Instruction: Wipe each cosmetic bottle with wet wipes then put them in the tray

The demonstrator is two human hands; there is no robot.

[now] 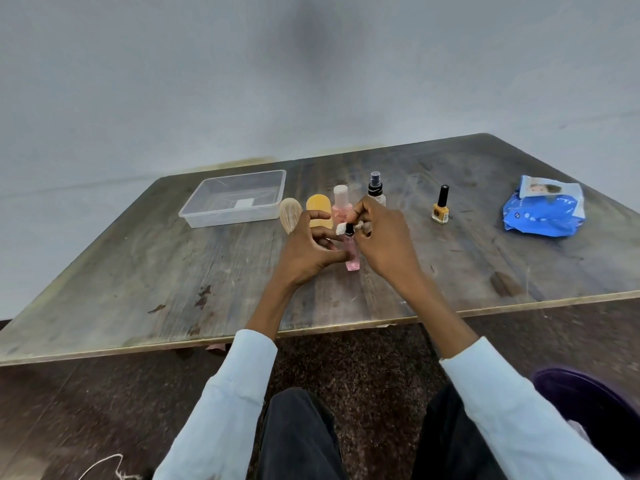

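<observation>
Risk noted first: the small pink bottle is held above the wooden table by only a few fingertips of the left hand, whose index finger is raised off it. A sideways drag by the wipe on the black cap could twist the bottle out of that light hold, and a drop onto the row of items just behind it is judged possible. The bottle's surface is likely made slick by the wet wipe, which would add to this. The cap may also be loosened if it is rubbed in a turning manner.

Left to right, the following is recorded. A clear plastic tray sits at the far left of the table; no bottle is seen in it, only a pale rectangular patch, which may be a label on its base. Just right of it a pale beige oval item and an orange oval item are seen, partly hidden by the left hand. Behind the hands stand a taller pink bottle with a whitish cap and a spray bottle with a black nozzle.

A small white wet wipe is pinched by the right hand at the cap of the held bottle.

Further right, well apart, a yellow nail polish bottle stands upright. At the far right a blue wipes packet lies with its flap open; its contents cannot be made out.
</observation>
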